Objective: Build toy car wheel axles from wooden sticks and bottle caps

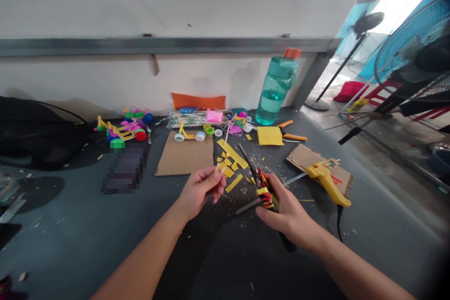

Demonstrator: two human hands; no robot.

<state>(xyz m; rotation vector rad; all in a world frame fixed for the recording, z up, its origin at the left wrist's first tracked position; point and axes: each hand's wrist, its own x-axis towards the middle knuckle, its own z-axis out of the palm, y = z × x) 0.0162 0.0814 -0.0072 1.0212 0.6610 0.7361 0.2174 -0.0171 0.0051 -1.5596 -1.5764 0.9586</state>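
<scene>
My left hand (203, 187) pinches short pale sticks (220, 169) between thumb and fingers, with their ends pointing up. To its right, my right hand (286, 211) is wrapped round pliers (266, 196) with red, yellow and black handles. The jaws point away from me and are partly hidden, so their exact kind is unclear. Just beyond both hands lie cut yellow pieces (229, 172) and yellow strips (235, 153) among pale crumbs. A thin dark tool (248, 155) lies next to the pliers' tip. A grey strip (247, 206) rests between my hands.
A cardboard sheet (184, 159) bears a small yellow frame with white caps (190, 137). At the right, a yellow glue gun (326, 180) lies on cardboard. A teal bottle (276, 89) stands at the back. Colourful toy parts (124, 129) and a blurred dark phone-like object (124, 168) are left.
</scene>
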